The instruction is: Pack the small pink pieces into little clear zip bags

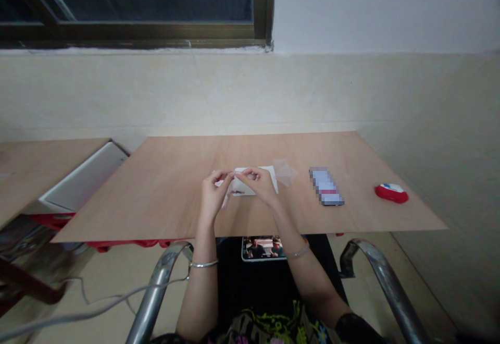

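Observation:
Over the wooden table my left hand (215, 192) and my right hand (261, 183) meet, thumbs and fingertips pinched close together. Whatever is between the fingertips is too small to make out. A pale pinkish, thin piece (225, 201) hangs beside my left thumb; its kind does not show. Under and behind the hands lies a white flat sheet (239, 186), partly covered by them. Just right of it is a crumpled piece of clear plastic (285, 172), near my right hand.
On the table (156, 193), a phone (327, 187) with a blurred screen lies to the right, with a red and white object (391, 193) beyond it. A screen device (262, 248) rests on my lap. Metal chair arms (156, 286) flank me; a cable (113, 305) crosses the left one.

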The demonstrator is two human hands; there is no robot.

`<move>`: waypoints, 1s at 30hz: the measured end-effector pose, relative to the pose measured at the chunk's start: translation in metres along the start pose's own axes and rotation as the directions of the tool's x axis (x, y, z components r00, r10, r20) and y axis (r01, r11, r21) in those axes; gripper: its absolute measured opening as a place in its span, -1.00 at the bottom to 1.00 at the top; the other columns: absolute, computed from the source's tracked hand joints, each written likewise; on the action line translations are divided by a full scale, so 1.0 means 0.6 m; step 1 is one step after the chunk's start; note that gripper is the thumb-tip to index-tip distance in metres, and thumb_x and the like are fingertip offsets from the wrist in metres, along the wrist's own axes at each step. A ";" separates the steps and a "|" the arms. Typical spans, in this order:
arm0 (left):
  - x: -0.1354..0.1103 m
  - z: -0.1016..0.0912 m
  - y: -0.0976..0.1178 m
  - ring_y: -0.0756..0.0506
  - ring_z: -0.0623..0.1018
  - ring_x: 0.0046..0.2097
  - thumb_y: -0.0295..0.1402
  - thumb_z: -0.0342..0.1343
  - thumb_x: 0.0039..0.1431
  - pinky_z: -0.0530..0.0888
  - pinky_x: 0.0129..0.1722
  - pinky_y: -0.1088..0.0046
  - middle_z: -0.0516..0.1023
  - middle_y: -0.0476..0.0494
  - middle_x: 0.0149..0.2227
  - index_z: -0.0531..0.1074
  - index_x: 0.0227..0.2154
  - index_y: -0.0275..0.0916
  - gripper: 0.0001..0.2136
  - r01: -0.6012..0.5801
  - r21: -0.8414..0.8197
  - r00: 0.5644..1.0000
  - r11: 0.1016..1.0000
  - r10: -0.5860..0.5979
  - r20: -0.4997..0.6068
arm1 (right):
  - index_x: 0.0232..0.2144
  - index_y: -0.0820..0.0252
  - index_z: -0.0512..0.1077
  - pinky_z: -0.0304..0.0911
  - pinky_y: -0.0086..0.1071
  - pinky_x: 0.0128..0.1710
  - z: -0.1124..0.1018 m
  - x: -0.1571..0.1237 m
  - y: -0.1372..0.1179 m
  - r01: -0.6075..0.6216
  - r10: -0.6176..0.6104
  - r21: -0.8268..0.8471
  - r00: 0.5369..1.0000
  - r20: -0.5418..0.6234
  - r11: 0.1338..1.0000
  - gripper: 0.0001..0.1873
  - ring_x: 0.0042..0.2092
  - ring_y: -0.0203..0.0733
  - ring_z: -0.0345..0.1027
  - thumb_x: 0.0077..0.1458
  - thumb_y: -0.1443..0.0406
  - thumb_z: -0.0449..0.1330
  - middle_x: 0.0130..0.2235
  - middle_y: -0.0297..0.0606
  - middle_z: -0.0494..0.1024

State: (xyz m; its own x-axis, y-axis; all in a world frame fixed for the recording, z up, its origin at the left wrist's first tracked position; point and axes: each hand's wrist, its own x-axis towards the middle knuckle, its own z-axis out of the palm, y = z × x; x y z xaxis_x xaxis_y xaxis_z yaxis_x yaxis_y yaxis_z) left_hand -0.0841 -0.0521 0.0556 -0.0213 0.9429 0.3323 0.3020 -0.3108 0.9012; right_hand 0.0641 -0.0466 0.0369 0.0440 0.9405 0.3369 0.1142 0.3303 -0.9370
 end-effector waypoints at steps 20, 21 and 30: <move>-0.012 -0.067 -0.128 -0.24 0.58 -0.25 -0.18 0.08 0.06 0.37 -0.37 0.37 0.62 -0.35 -0.27 0.57 -0.26 -0.30 -0.68 0.470 0.506 0.882 0.723 -0.367 -0.296 | -0.49 0.29 0.41 0.21 -0.46 -0.45 0.085 0.039 0.057 -0.004 0.195 -0.397 0.877 0.440 0.918 -0.60 -0.48 -0.35 0.30 0.16 0.06 0.14 -0.52 -0.43 0.42; -0.014 -0.064 -0.130 -0.25 0.58 -0.23 -0.18 0.06 0.08 0.37 -0.34 0.35 0.61 -0.37 -0.24 0.56 -0.23 -0.30 -0.67 0.474 0.511 0.880 0.717 -0.371 -0.296 | -0.48 0.29 0.41 0.22 -0.44 -0.43 0.087 0.039 0.063 -0.006 0.207 -0.421 0.877 0.434 0.907 -0.62 -0.47 -0.34 0.31 0.17 0.08 0.14 -0.51 -0.42 0.43; -0.026 -0.046 -0.162 -0.26 0.54 -0.15 -0.20 -0.09 0.21 0.40 -0.18 0.28 0.57 -0.39 -0.14 0.53 -0.10 -0.32 -0.60 0.352 0.555 0.933 0.754 -0.231 -0.277 | -0.55 0.19 0.41 0.00 -0.43 -0.43 0.120 0.036 0.113 0.003 0.247 -0.567 0.898 0.364 0.824 -0.72 -0.37 -0.23 0.34 0.14 0.19 0.12 -0.44 -0.26 0.53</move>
State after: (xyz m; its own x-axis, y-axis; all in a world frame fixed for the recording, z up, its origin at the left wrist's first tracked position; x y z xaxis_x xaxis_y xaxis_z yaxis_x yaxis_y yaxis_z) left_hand -0.1392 -0.0397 -0.0292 -0.3538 0.9180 0.1790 0.7491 0.1635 0.6419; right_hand 0.0016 0.0017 -0.0258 -0.2934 0.9553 0.0373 0.6571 0.2299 -0.7179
